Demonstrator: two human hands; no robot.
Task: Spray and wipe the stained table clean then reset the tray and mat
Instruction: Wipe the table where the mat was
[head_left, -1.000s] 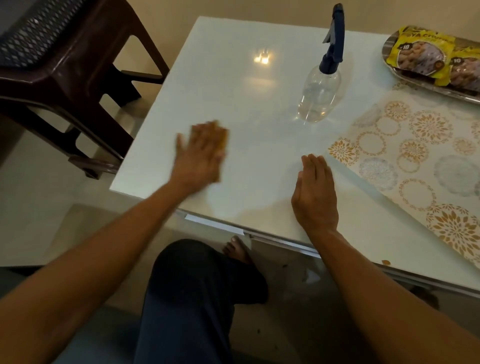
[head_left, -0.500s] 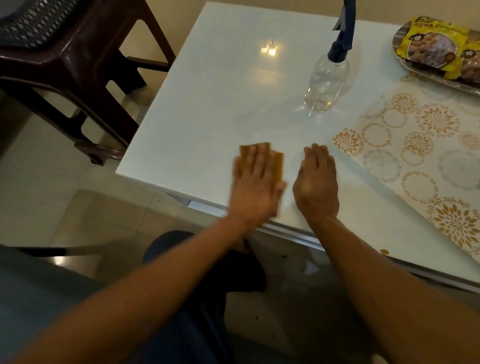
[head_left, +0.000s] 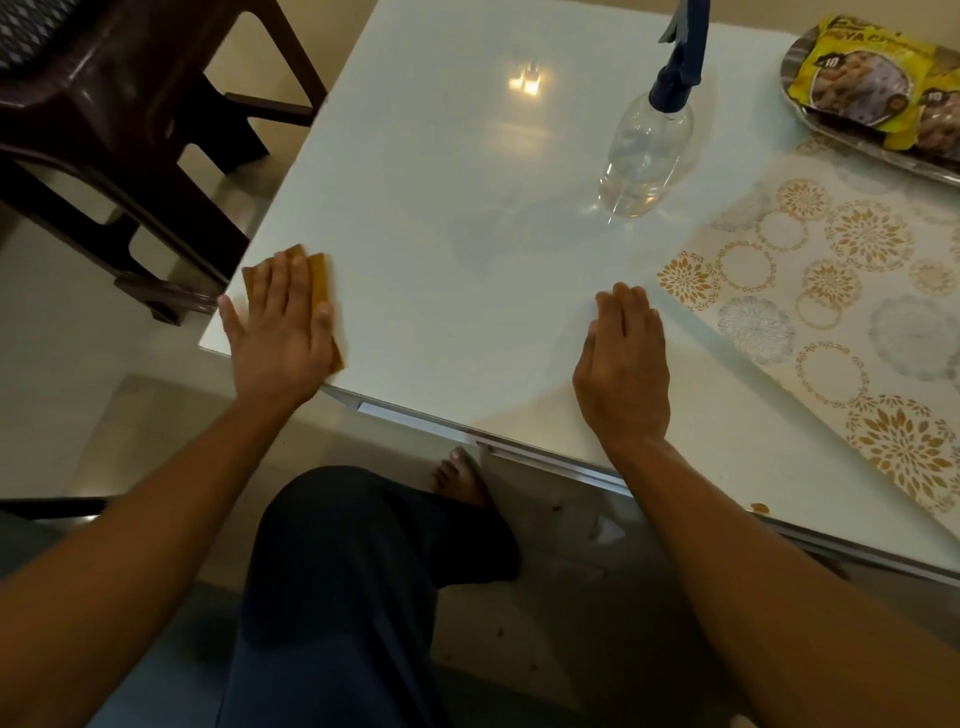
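Observation:
My left hand (head_left: 278, 332) lies flat on an orange-yellow cloth (head_left: 318, 278), pressing it onto the white table (head_left: 441, 156) at its near left corner. My right hand (head_left: 623, 364) rests flat on the table near the front edge, fingers together, holding nothing. A clear spray bottle (head_left: 644, 156) with a dark blue trigger head stands upright behind my right hand. The patterned mat (head_left: 831, 291) lies on the right side of the table. Beyond it, at the far right, a metal tray (head_left: 872, 150) carries yellow snack packets (head_left: 857, 83). A faint damp patch (head_left: 498, 244) shows mid-table.
A dark brown plastic chair (head_left: 104, 119) stands close to the table's left side. A small brown spot (head_left: 759, 507) sits at the table's front edge on the right. My knee and bare foot (head_left: 460, 475) are under the front edge.
My left hand has slid the cloth from beside my right hand back to the near left corner of the table. My right hand has stayed in place.

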